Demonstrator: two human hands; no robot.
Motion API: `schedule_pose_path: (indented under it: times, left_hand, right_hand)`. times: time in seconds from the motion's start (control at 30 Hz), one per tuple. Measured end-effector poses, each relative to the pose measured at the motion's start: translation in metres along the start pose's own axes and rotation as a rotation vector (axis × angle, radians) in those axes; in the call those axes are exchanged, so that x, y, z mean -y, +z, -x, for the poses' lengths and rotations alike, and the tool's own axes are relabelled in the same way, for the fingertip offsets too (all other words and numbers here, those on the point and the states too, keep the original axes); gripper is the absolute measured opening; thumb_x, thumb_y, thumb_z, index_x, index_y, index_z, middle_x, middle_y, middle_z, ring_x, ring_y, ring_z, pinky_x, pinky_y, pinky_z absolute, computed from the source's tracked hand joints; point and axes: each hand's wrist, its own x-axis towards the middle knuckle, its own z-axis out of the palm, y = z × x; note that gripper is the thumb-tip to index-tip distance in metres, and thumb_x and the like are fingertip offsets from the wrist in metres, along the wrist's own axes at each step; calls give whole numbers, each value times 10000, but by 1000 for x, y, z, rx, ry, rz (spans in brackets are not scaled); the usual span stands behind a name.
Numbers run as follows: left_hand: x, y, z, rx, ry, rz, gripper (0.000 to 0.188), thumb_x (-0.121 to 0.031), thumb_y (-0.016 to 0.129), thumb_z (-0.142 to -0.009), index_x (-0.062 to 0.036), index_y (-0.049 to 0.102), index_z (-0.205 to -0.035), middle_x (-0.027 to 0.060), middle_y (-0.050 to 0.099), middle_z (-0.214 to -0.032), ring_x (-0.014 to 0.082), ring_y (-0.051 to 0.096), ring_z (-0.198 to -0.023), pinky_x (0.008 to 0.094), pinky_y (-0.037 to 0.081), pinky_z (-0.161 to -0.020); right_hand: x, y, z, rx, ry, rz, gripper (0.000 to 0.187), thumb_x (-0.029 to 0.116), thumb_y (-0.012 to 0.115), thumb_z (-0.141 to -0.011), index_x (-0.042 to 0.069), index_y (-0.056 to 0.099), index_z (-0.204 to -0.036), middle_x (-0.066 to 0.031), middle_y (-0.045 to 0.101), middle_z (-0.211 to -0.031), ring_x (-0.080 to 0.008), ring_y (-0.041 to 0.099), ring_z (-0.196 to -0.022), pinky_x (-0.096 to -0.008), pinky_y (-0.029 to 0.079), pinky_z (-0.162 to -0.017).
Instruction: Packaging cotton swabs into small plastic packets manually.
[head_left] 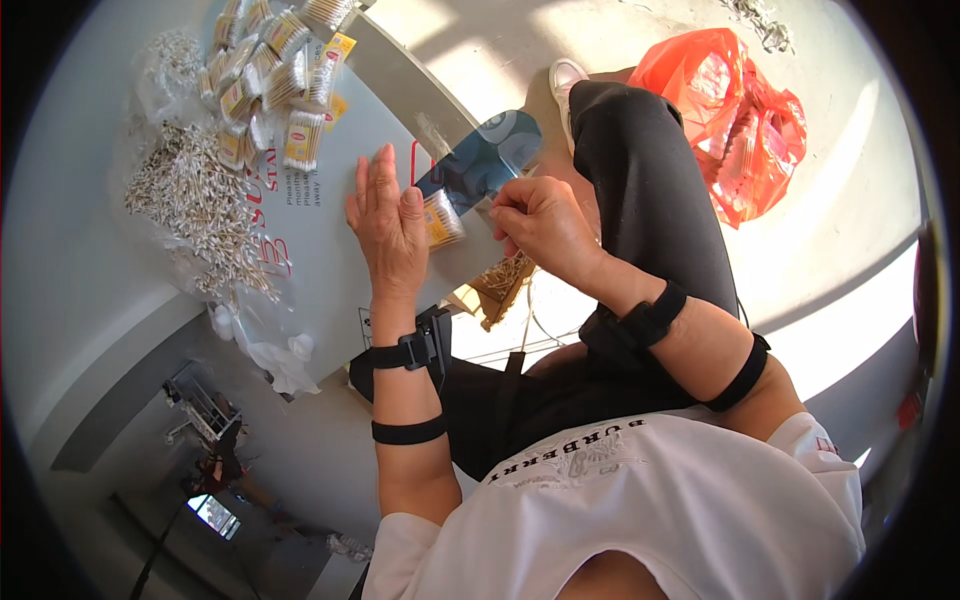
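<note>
My left hand [387, 228] is over the table with its fingers stretched out, its thumb beside a small clear packet of cotton swabs [442, 222] with a yellow label. Whether the thumb touches the packet I cannot tell. To the right of that packet, my right hand [548, 225] has thumb and fingers pinched together; what they hold, if anything, is too small to make out. A flat, glossy blue piece [485, 158] lies just beyond the packet, reaching past the table's edge. Below the packet, an open cardboard box [495, 292] contains loose swabs.
Many filled swab packets [270, 70] are heaped at the far left of the pale table [335, 265]. Nearer lies a big pile of loose cotton swabs [195, 195] on clear plastic. A red plastic bag [745, 125] stands on the floor at the right, past my knee.
</note>
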Motion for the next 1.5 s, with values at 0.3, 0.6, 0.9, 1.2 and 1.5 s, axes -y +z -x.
schedule_pose_path:
  times: [0.3, 0.6, 0.9, 1.2, 1.5]
  left_hand:
    - [-22, -32, 11, 276, -87, 69, 621, -40, 837, -551, -64, 576, -1114, 74, 581, -1049, 260, 523, -1055, 392, 403, -931]
    - [-45, -29, 37, -89, -193, 500, 379, 47, 802, -587, -35, 606, -901, 32, 611, -950, 182, 574, -893, 295, 476, -823]
    - [-77, -78, 42, -189, -50, 412, 377, 75, 766, -629, -41, 668, -973, 62, 636, -1002, 211, 602, -968, 305, 477, -869]
    - [-93, -85, 46, -158, -28, 300, 326, 40, 773, -661, -28, 671, -963, 72, 626, -973, 214, 612, -903, 307, 499, -804]
    - [-98, -80, 45, -172, -53, 321, 294, 20, 771, -708, -33, 672, -980, 58, 608, -982, 167, 607, -858, 262, 512, -636]
  right_hand:
    - [-7, 8, 6, 255, 2, 272, 152, 62, 645, -790, -89, 660, -799, -168, 643, -638, -205, 667, -567, -313, 533, -570]
    - [-4, 24, 10, 142, -375, -231, 317, 62, 797, -723, 31, 707, -1026, -102, 645, -846, -171, 633, -748, -294, 508, -670]
    - [6, 24, 16, 235, -509, -271, 254, -54, 707, -798, 3, 685, -1045, -48, 621, -987, -94, 600, -844, -230, 509, -722]
    - [8, 21, 19, 216, -684, -95, 253, -46, 699, -792, -18, 661, -1040, -82, 636, -975, -135, 621, -801, -248, 513, -715]
    - [9, 24, 17, 167, -692, -172, 212, -36, 709, -770, -17, 657, -974, -110, 633, -839, -187, 657, -711, -288, 532, -640]
